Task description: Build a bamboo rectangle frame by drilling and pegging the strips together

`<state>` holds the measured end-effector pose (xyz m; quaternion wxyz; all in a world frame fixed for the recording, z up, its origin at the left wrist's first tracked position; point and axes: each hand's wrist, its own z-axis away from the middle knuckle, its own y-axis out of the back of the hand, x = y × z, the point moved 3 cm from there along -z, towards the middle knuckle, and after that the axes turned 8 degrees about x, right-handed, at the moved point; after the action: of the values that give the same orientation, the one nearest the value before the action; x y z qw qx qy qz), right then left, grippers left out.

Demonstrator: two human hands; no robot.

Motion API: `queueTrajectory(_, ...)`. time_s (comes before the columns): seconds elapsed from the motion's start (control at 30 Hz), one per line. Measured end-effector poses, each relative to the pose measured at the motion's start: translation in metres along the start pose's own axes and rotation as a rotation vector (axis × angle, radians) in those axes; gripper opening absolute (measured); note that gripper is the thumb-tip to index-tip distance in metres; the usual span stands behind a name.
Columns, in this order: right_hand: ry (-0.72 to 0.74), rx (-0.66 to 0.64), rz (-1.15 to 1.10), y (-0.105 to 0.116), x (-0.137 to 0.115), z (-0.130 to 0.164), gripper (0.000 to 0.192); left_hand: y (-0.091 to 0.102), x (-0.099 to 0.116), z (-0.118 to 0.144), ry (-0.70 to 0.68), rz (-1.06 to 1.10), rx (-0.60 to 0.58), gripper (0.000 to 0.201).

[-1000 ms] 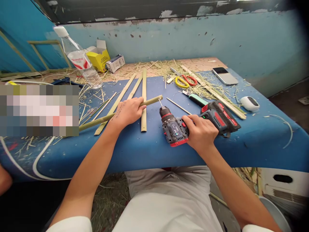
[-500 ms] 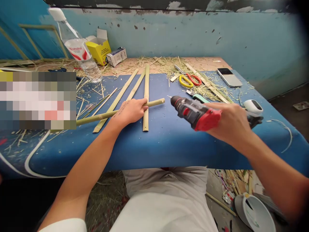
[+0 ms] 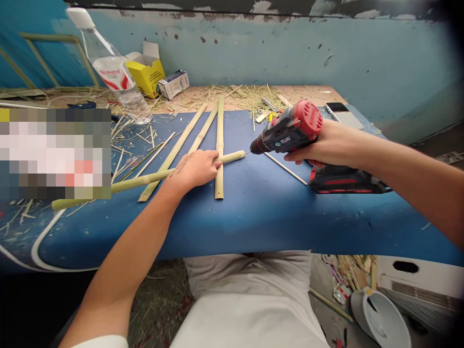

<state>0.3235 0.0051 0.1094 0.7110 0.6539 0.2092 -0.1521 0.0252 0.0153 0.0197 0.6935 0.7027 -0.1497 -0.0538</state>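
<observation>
My left hand [image 3: 194, 169] presses down around the bamboo stick [image 3: 145, 180], pinning it flat across the blue table [image 3: 253, 212]. My right hand [image 3: 326, 145] is clamped on the cordless drill [image 3: 290, 130], bit tip at the stick's right end. Flat bamboo strips [image 3: 219, 145] lie under the stick.

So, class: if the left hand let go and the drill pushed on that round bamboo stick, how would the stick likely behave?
The bamboo stick looks round, so it would probably roll or skid on the smooth blue table. It looks straight and stiff, so it is unlikely to flex. The left hand pins it; the drill points at its end.
</observation>
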Motion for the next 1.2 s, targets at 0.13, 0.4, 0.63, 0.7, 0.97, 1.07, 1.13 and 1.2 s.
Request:
queueTrajectory(0.13,-0.009,0.001,-0.107,-0.0003,0.0025,-0.0005,0.021,-0.0016,0.0002,-0.0004,-0.015,0.004,0.02,0.025)
queueTrajectory(0.4,0.003,-0.021,-0.092,-0.0029,-0.0031,0.0009,0.019,-0.002,0.0013,0.0001,-0.015,0.008,0.046,0.022)
queueTrajectory(0.63,0.001,-0.01,-0.099,-0.0017,-0.0054,0.001,0.013,0.0004,0.0021,0.0016,-0.007,-0.001,0.03,0.024)
queueTrajectory(0.7,-0.001,-0.007,-0.101,-0.0017,-0.0046,0.0008,0.014,0.0015,0.0028,0.002,-0.008,-0.001,0.029,0.024)
queueTrajectory(0.97,0.015,-0.023,-0.115,-0.003,-0.0025,0.0006,0.016,0.0042,0.0053,0.0037,0.015,0.008,0.019,0.023)
queueTrajectory(1.07,-0.04,-0.022,-0.094,-0.0031,-0.0036,0.0019,0.018,0.0048,0.0059,0.0039,0.011,0.013,0.021,0.024)
queueTrajectory(1.13,-0.058,-0.018,-0.077,-0.0029,-0.0046,0.0025,0.017,0.0048,0.0058,0.0039,0.009,0.016,0.024,0.023)
queueTrajectory(1.2,-0.062,-0.017,-0.066,-0.0026,-0.0052,0.0027,0.016,0.0046,0.0055,0.0038,0.006,0.015,0.031,0.022)
